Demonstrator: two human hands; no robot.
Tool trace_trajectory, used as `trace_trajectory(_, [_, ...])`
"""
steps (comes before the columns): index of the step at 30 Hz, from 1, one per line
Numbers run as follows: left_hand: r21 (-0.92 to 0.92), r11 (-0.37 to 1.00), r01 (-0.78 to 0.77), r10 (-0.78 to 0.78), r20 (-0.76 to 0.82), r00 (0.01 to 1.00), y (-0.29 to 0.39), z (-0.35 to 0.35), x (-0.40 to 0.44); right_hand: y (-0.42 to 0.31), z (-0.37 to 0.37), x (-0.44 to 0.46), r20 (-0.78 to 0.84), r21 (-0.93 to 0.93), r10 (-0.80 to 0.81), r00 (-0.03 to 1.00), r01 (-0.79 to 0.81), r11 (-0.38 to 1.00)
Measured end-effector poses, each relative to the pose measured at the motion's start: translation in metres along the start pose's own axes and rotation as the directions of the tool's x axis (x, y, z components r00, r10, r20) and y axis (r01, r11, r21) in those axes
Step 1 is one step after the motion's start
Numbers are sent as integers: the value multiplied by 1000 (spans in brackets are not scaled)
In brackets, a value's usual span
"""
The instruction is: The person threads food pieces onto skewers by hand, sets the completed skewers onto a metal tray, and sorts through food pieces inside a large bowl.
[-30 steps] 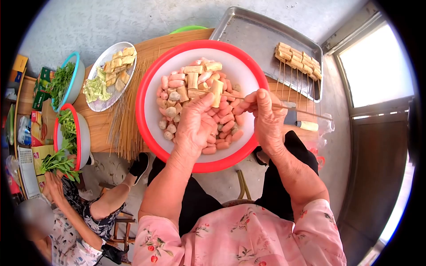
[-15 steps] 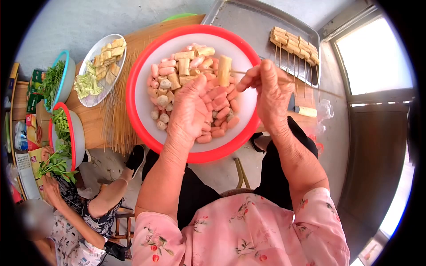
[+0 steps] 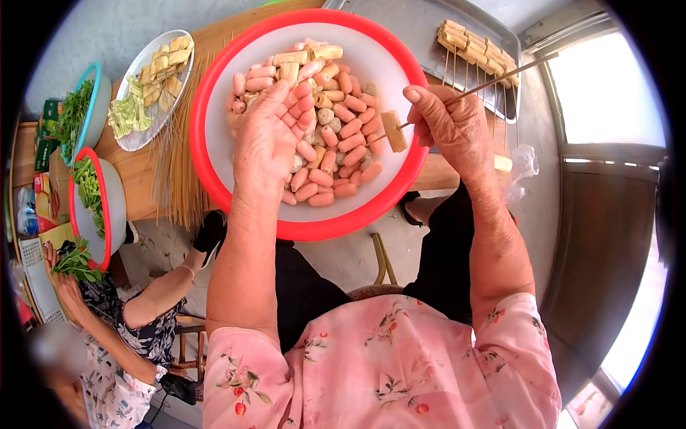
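In the head view, my right hand (image 3: 450,125) is closed around a thin bamboo skewer (image 3: 514,71), which slants up to the right. One tan rolled piece of tofu skin (image 3: 394,131) is threaded near the skewer's lower tip, over the rim of a large red-rimmed white basin (image 3: 311,230). My left hand (image 3: 264,139) is over the left part of the basin, fingers loosely bent and apart from the thumb, close to the food. Small pink sausages (image 3: 350,143), tan rolls (image 3: 326,52) and greyish balls (image 3: 325,116) lie heaped there.
A metal tray (image 3: 407,32) at the back right holds filled skewers (image 3: 479,46). Left of the basin lie loose bamboo skewers (image 3: 179,157) and an oval plate (image 3: 139,136) of tofu and cabbage. Basins of greens stand farther left, where another person's hand (image 3: 68,289) holds leafy stems.
The skewer has swung so its far end points up right, and its roll has moved right and down. My left hand has shifted left. The view has shifted slightly.
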State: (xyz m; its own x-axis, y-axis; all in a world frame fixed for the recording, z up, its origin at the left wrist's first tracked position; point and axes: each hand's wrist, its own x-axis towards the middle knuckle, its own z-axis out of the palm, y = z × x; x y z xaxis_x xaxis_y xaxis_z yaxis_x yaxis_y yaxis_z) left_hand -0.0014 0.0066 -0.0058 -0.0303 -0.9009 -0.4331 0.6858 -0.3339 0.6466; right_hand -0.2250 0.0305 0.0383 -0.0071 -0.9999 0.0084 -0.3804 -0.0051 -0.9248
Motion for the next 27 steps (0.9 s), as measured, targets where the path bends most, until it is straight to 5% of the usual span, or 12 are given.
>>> trace_trajectory(4, [1, 998, -59, 59, -12, 998, 8, -5, 6, 1, 3, 3, 5, 132, 34, 999, -34, 991])
trace_trajectory(7, [8, 997, -83, 83, -40, 996, 10, -12, 14, 8, 24, -1, 193, 226, 74, 978, -117, 967])
trace_trajectory(10, [-7, 997, -83, 83, -25, 996, 11, -11, 14, 21, 43, -4, 229, -23, -202, 952, 213, 977])
trace_trajectory(11, [0, 997, -77, 77, -19, 997, 12, -11, 13, 21, 44, -4, 234, -21, -202, 951, 213, 977])
trace_trajectory(17, [-12, 997, -76, 75, -32, 997, 16, -15, 15, 16, 31, -2, -34, -17, -51, 998, 50, 999])
trace_trajectory(22, [-13, 998, -64, 64, -50, 997, 20, -17, 15, 1, 38, -8, -16, 95, -76, 997, 77, 993])
trace_trajectory(24, [-21, 997, -73, 72, -19, 997, 20, -20, 15, 4, 43, -9, 71, 349, 0, 997, -25, 937])
trace_trajectory(27, [-12, 998, -66, 65, -38, 997, 20, -18, 14, 30, 56, -2, 109, 326, -18, 994, -19, 945])
